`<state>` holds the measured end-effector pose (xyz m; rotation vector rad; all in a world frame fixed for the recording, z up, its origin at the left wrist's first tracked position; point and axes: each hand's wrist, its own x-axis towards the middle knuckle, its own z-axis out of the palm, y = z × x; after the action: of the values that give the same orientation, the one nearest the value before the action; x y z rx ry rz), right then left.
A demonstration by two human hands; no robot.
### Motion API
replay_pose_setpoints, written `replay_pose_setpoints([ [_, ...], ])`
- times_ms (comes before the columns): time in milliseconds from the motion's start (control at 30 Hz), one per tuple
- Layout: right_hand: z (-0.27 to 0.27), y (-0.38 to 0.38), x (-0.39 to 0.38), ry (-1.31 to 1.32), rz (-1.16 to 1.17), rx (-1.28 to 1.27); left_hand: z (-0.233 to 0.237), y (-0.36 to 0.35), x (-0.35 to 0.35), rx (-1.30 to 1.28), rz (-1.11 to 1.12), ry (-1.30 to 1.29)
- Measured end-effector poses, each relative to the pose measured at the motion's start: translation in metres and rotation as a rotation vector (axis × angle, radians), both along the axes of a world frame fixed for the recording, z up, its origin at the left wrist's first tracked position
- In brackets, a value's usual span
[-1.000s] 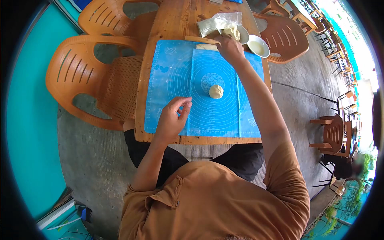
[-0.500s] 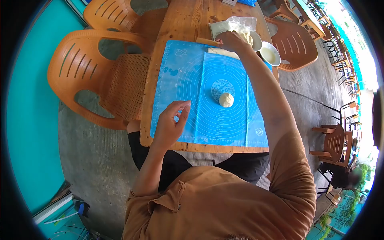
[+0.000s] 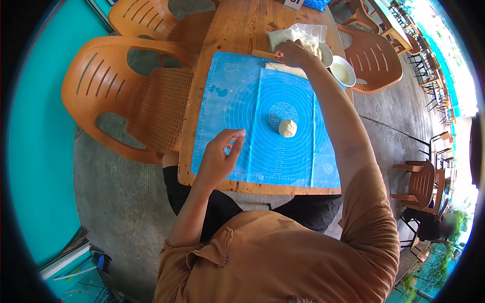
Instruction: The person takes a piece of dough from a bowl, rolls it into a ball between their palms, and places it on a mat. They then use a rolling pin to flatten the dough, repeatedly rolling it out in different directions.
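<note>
A small round dough ball (image 3: 287, 128) lies near the middle of a blue silicone mat (image 3: 237, 111) on a wooden table (image 3: 232, 25). My right hand (image 3: 289, 51) reaches to the mat's far edge. There it rests by a wooden rolling pin (image 3: 264, 54), above a flat strip of dough (image 3: 285, 68) and next to a plastic bag (image 3: 298, 34). Its fingers are hidden, so its grip is unclear. My left hand (image 3: 220, 155) hovers over the mat's near left part with fingers loosely curled and apart, holding nothing.
Two white bowls stand at the far right of the table: one (image 3: 343, 70) with pale liquid, one (image 3: 325, 53) partly under the bag. An orange plastic chair (image 3: 101, 96) stands left of the table. A brown chair (image 3: 379, 55) stands on the right.
My right hand has moved from the dough strip a little farther out, to the edge of the bag and the rolling pin. The left hand has barely moved.
</note>
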<state>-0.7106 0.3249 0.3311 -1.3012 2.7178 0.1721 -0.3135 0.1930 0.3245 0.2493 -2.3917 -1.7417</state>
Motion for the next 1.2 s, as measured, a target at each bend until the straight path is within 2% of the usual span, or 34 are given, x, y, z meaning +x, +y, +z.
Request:
replay_pose_setpoints([
  [367,-0.015,-0.007,-0.003,0.066,0.033,-0.131,-0.012,-0.005,0.009,-0.011,0.006,0.013],
  [600,-0.015,-0.014,-0.009,0.052,0.057,-0.014,-0.011,-0.010,0.013,0.020,0.010,0.000],
  [800,-0.009,-0.024,0.007,0.163,0.086,-0.191,-0.012,-0.014,0.018,0.014,0.026,-0.003],
  [833,-0.006,-0.027,0.009,0.291,0.199,-0.331,-0.011,-0.014,0.017,0.017,0.030,0.015],
  [867,0.000,-0.031,0.014,0.420,0.312,-0.471,-0.010,-0.014,0.016,0.017,0.023,0.017],
  [967,0.033,-0.044,0.037,0.333,0.372,-0.576,-0.006,-0.013,0.016,0.041,0.013,0.044],
  [1067,0.075,-0.045,0.088,0.355,0.409,-0.613,0.000,-0.014,0.015,0.012,0.027,0.104],
  [1167,0.089,-0.020,0.144,0.247,0.390,-0.540,0.000,-0.015,0.011,-0.053,0.112,0.243],
  [1200,0.087,-0.006,0.165,0.220,0.421,-0.578,0.001,-0.014,0.009,-0.174,0.204,0.314],
])
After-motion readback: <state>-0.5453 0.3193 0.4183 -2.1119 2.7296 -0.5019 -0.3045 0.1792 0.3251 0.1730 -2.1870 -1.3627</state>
